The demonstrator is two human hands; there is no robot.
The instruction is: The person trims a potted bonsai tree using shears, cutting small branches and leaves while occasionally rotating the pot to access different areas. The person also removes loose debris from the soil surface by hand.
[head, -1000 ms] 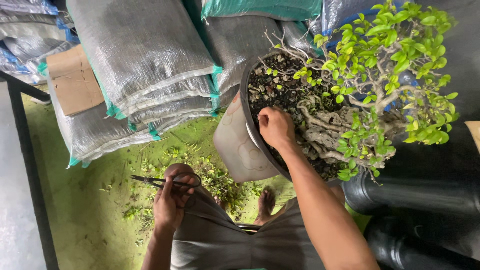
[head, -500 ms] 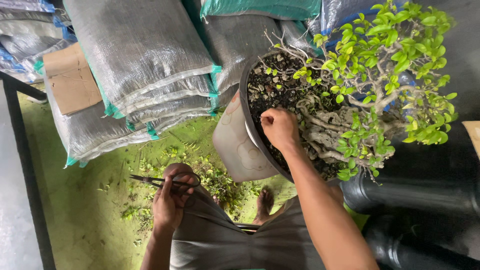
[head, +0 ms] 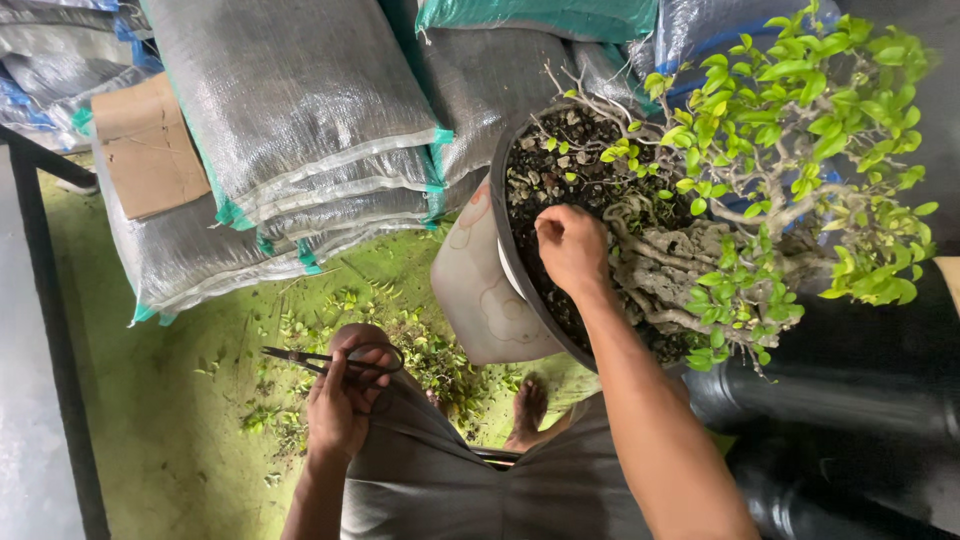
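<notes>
Head view: right hand [head: 570, 245] pinched on soil in bonsai pot [head: 480, 290]; left hand [head: 340, 400], beside pot, grips shears [head: 325, 360].

The black long-handled scissors [head: 335, 360] lie level, blades shut, left of the bonsai pot [head: 480, 290]. That grey-brown round pot holds dark gravelly soil [head: 560, 190] and a gnarled, green-leaved tree [head: 770, 160].

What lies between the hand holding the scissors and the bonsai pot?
In the head view, leaf clippings litter the green floor between the left hand with the scissors and the pot.
</notes>
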